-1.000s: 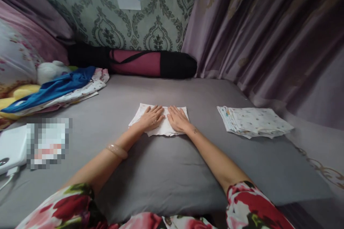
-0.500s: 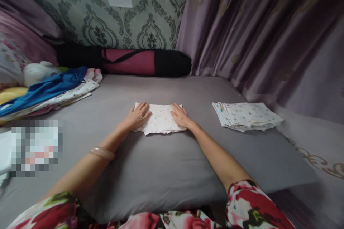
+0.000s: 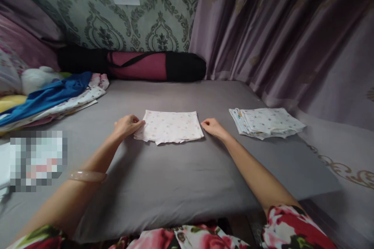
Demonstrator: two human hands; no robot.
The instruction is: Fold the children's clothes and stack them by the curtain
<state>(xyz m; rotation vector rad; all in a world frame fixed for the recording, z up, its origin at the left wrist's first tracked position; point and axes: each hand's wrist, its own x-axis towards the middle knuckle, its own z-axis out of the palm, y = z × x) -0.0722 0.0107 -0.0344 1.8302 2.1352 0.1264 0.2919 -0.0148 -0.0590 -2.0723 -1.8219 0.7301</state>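
Note:
A folded white garment (image 3: 172,126) with a small faint print lies flat on the grey bed sheet (image 3: 175,179). Its near edge is uneven. My left hand (image 3: 128,125) is closed in a pinch at the garment's left edge, the thumb lying over the cloth. At the opposite edge my right hand (image 3: 214,127) has its fingers curled and pinched, fingertips right at the side of the fabric. Further right is a stack of folded printed clothes (image 3: 265,122), with neither hand on it.
Loose clothes (image 3: 55,95), blue and white ones among them, are heaped at the left beside a white plush toy (image 3: 39,78). A long black and maroon bag (image 3: 140,66) lies against the wall. Purple curtains (image 3: 248,27) hang at the right. A blurred patch covers something at the left.
Both hands were spread flat on top of the garment. They have moved outward to its left and right edges and their fingers have closed there. The camera view has shifted slightly.

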